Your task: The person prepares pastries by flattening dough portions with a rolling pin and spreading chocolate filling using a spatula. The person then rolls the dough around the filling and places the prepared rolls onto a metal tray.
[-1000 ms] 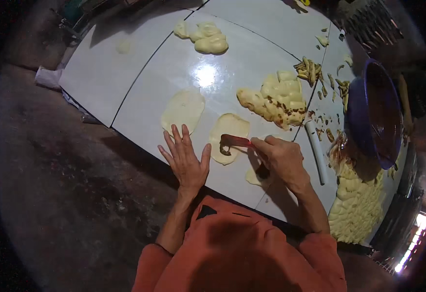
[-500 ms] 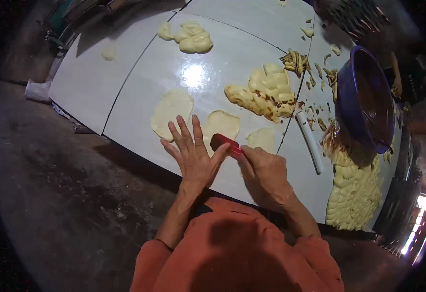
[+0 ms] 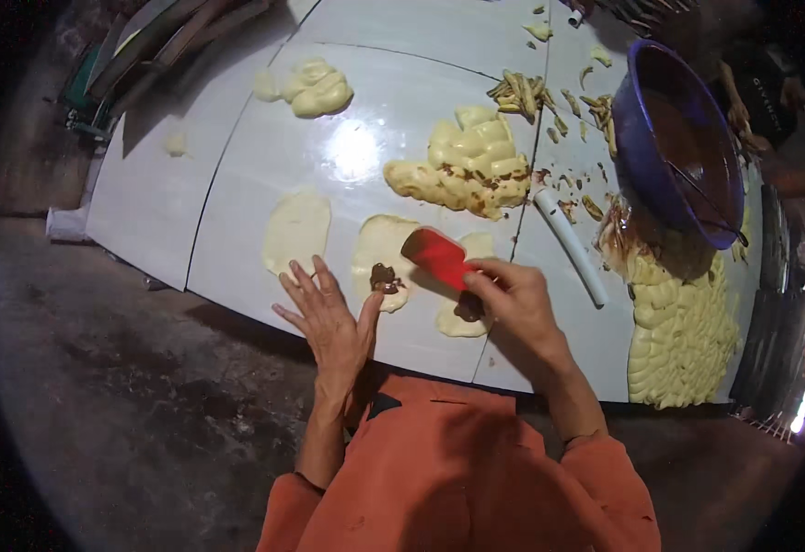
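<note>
Three flat dough pieces (image 3: pixel 296 225) line the near edge of the tabletop (image 3: pixel 227 221), dark brown filling (image 3: pixel 385 279) on the middle and right ones. The left hand (image 3: pixel 330 336), fingers spread and gripping nothing, has its fingertips at the left piece's near rim. The right hand (image 3: pixel 524 308) curls its fingers closed around a red scoop (image 3: pixel 437 259). Near the tabletop's right edge stands a purple basin (image 3: pixel 637 138).

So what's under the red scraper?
A flat dough piece shows partly, with a dark brown dollop by the right hand; what the red scraper and hand cover can't be seen.
</note>
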